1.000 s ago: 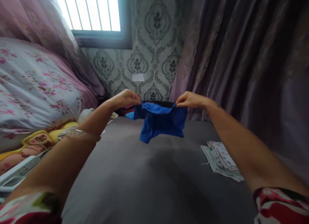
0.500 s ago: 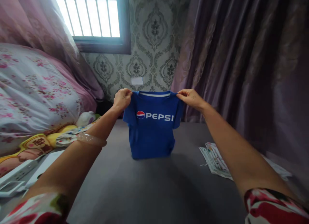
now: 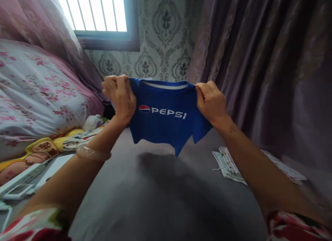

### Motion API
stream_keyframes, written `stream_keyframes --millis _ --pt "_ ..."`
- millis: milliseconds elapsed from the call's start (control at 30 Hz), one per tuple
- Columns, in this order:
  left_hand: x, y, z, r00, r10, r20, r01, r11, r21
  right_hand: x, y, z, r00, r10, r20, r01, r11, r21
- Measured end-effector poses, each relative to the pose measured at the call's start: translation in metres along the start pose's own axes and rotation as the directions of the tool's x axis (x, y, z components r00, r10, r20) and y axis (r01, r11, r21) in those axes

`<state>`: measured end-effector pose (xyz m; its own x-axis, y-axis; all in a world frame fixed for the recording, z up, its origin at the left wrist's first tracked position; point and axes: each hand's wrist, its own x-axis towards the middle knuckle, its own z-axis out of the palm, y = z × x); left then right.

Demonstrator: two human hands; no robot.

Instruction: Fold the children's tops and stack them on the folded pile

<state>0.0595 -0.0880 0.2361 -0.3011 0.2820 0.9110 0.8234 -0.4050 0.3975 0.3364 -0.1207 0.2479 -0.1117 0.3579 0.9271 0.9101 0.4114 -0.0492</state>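
A small blue T-shirt [image 3: 160, 127] with a white PEPSI print hangs in the air above the grey bed surface [image 3: 124, 199]. My left hand [image 3: 120, 97] is closed on its shoulder at the left, and my right hand [image 3: 211, 101] pinches the opposite shoulder. Between them the neckline with its white inner band is stretched nearly straight. The shirt's lower edge is swung up and uneven, with one corner pointing down, and the shirt's shadow falls on the sheet below.
Folded printed cloths [image 3: 229, 166] lie right of centre, partly behind my right forearm. On the left are a white power strip [image 3: 28, 175], a yellow cartoon cushion [image 3: 43, 149], a plush toy [image 3: 92, 122] and floral bedding [image 3: 38, 92]. A purple curtain [image 3: 259, 61] hangs at the right.
Both hands have risen and moved closer to me, farther apart, with the T-shirt. Its hem has swung up from near the bed, and both hands have turned at the wrist.
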Motion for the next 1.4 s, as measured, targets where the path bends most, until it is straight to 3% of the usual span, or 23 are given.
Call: stream_keyframes --millis 167,233,333,433,500,600,667,733,800,900,1000,1167,1400 --pt "0.007 -0.001 -0.051 0.954 0.299 -0.001 -0.293 0.936 0.197 0.0 0.001 -0.051 0.988 -0.152 0.014 0.152 0.988 -0.039" --pt "0.013 0.004 -0.061 0.929 0.37 -0.02 -0.358 0.908 0.219 0.005 0.003 -0.062 0.981 -0.189 0.027 0.189 0.982 0.004" --pt "0.022 0.01 -0.063 0.898 0.437 0.057 -0.437 0.867 0.238 0.011 0.012 -0.061 0.985 -0.125 0.122 0.109 0.985 0.13" --pt "0.019 0.002 -0.044 0.879 0.405 0.252 -0.457 0.866 0.204 0.004 0.03 -0.035 0.944 -0.047 0.326 -0.034 0.971 0.237" --pt "0.005 -0.016 -0.018 0.846 0.32 0.426 -0.418 0.894 0.158 -0.011 0.047 -0.007 0.867 -0.023 0.498 -0.132 0.953 0.274" --pt "-0.04 -0.057 0.03 0.699 0.141 0.702 -0.319 0.939 0.128 -0.05 0.07 0.043 0.695 0.019 0.719 -0.273 0.932 0.24" --pt "-0.08 -0.087 0.059 0.581 0.019 0.814 -0.26 0.952 0.164 -0.082 0.08 0.077 0.603 0.024 0.798 -0.313 0.927 0.208" --pt "-0.12 -0.112 0.082 0.478 -0.073 0.876 -0.222 0.954 0.201 -0.116 0.084 0.107 0.541 0.062 0.839 -0.335 0.931 0.147" --pt "-0.155 -0.13 0.097 0.42 -0.142 0.896 -0.185 0.954 0.237 -0.148 0.084 0.131 0.499 0.093 0.862 -0.31 0.948 0.077" --pt "-0.19 -0.145 0.109 0.385 -0.169 0.907 -0.186 0.949 0.255 -0.184 0.081 0.154 0.479 0.144 0.866 -0.229 0.973 -0.034" --pt "-0.206 -0.153 0.115 0.366 -0.151 0.918 -0.251 0.934 0.253 -0.203 0.08 0.165 0.472 0.172 0.865 -0.134 0.983 -0.123" --pt "-0.213 -0.16 0.128 0.344 -0.149 0.927 -0.319 0.91 0.265 -0.207 0.084 0.178 0.438 0.157 0.885 0.016 0.983 -0.183" --pt "-0.212 -0.173 0.15 0.341 -0.168 0.925 -0.313 0.907 0.28 -0.202 0.096 0.206 0.346 0.101 0.933 0.134 0.979 -0.156"
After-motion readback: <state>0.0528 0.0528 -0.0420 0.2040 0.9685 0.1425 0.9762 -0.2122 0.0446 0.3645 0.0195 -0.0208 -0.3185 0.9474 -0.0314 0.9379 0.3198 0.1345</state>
